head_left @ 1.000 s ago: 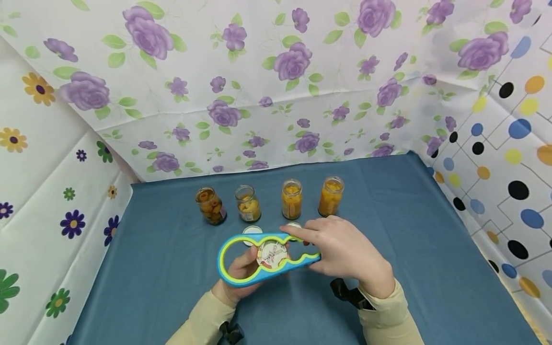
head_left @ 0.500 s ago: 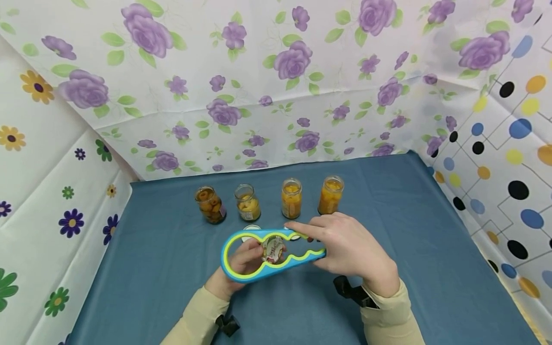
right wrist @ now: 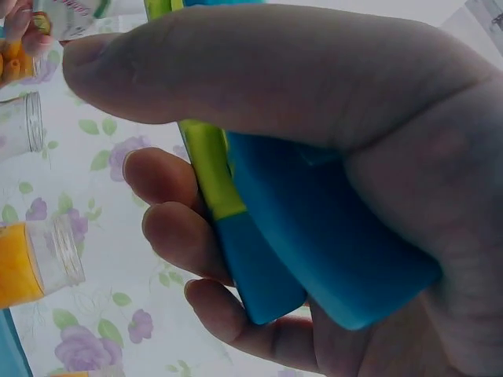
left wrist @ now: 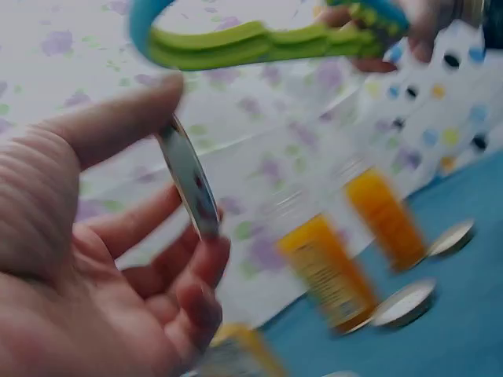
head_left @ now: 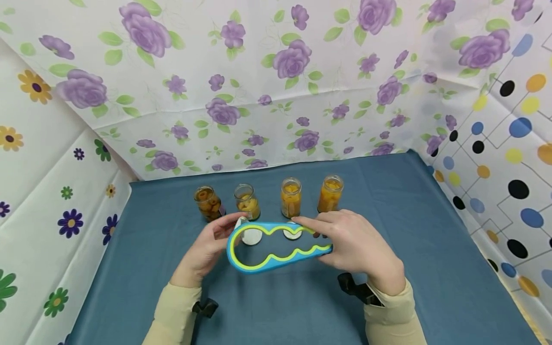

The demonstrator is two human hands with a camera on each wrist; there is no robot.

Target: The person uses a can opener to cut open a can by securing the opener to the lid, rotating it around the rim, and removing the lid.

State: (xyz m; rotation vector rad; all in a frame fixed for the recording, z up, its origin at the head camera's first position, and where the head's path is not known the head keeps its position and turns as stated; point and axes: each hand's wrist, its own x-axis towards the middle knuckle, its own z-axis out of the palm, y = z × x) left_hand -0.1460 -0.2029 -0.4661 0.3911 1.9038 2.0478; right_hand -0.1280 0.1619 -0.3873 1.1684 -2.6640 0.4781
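My left hand (head_left: 202,254) pinches a jar lid (left wrist: 189,177) on edge between thumb and fingertips. In the head view that lid is mostly hidden behind the left end of a blue jar opener (head_left: 280,261) with a wavy lime-green lining. The right hand (head_left: 358,244) grips the opener by its handle end, as the right wrist view shows with the thumb across the blue handles (right wrist: 330,228). Through the opener's gap I see one white lid (head_left: 252,236) on the cloth, and a second lid (head_left: 292,233) shows farther right.
Behind the hands stand uncapped glass jars in a row: a brown-filled jar (head_left: 210,205), a yellow-filled jar (head_left: 248,203) and two orange-filled jars (head_left: 291,199). Blue cloth (head_left: 276,306) covers the table. Patterned sheets (head_left: 258,72) wall the back and sides.
The left hand has drawn the lid out of the opener's middle, tilting it and carrying it left and up. The right hand and opener have shifted slightly right and up.
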